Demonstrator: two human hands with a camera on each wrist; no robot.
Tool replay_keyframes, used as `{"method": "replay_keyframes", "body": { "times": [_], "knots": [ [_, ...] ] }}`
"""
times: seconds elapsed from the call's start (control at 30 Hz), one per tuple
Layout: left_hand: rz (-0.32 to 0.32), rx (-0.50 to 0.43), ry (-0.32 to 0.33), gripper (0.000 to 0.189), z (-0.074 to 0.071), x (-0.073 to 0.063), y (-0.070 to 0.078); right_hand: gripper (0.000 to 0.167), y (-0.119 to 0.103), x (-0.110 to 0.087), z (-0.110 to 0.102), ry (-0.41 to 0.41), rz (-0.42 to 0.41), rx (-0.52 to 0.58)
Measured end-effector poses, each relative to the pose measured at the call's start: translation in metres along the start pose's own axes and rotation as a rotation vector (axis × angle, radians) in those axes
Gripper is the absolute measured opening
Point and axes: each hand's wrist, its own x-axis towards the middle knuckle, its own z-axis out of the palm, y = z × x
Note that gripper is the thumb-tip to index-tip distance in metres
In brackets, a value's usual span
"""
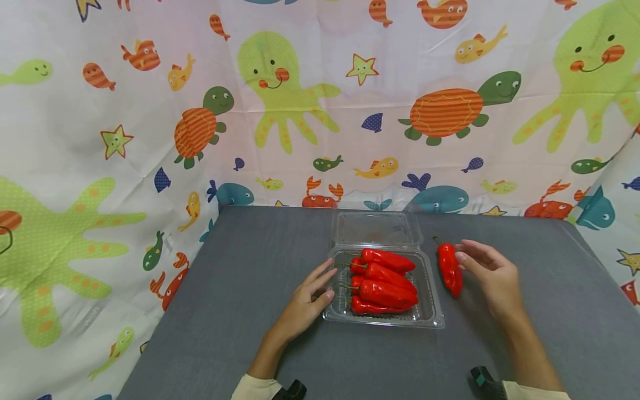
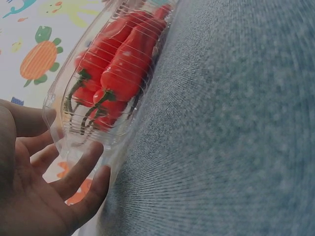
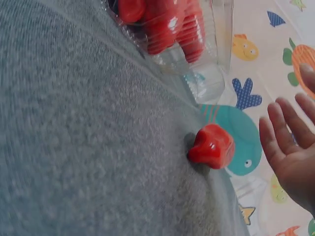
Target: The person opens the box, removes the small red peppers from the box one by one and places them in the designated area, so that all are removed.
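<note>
Clear plastic makes up the container, which sits on the grey tabletop with its lid folded back, so we can look straight in at the red peppers. They lie side by side, stems leftward, probably because they nest snugly that way. The left hand, fingers spread, rests against the container's left edge, presumably to steady it. On the other side, just beside the container, lies one loose pepper. The right hand is spread beside it, pinching nothing; we cannot tell whether its fingertips touch.
</note>
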Motion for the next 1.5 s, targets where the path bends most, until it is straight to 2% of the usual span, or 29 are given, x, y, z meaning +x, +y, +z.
{"method": "replay_keyframes", "body": {
  "times": [0.17,0.4,0.53,0.83,1.23,1.5],
  "knots": [
    [0.0,-0.003,-0.002,0.054,0.0,0.0,0.0,0.043,-0.013,-0.008,0.007,-0.028,-0.112,-0.092],
    [-0.004,-0.003,-0.004,0.054,0.0,0.0,0.0,0.043,-0.026,-0.012,0.011,-0.077,-0.188,-0.045],
    [0.0,-0.009,-0.005,0.054,0.0,0.0,0.001,0.043,-0.032,-0.013,0.013,-0.126,-0.203,-0.008],
    [0.004,-0.019,-0.002,0.055,0.0,-0.001,0.0,0.045,-0.045,-0.019,0.023,-0.189,-0.231,-0.053],
    [-0.006,0.001,-0.006,0.055,0.0,-0.001,0.001,0.05,-0.05,-0.028,0.038,-0.3,-0.272,-0.024],
    [-0.006,0.002,-0.003,0.054,0.0,0.0,-0.001,0.052,-0.047,-0.028,0.043,-0.37,-0.213,-0.031]
  ]
}}
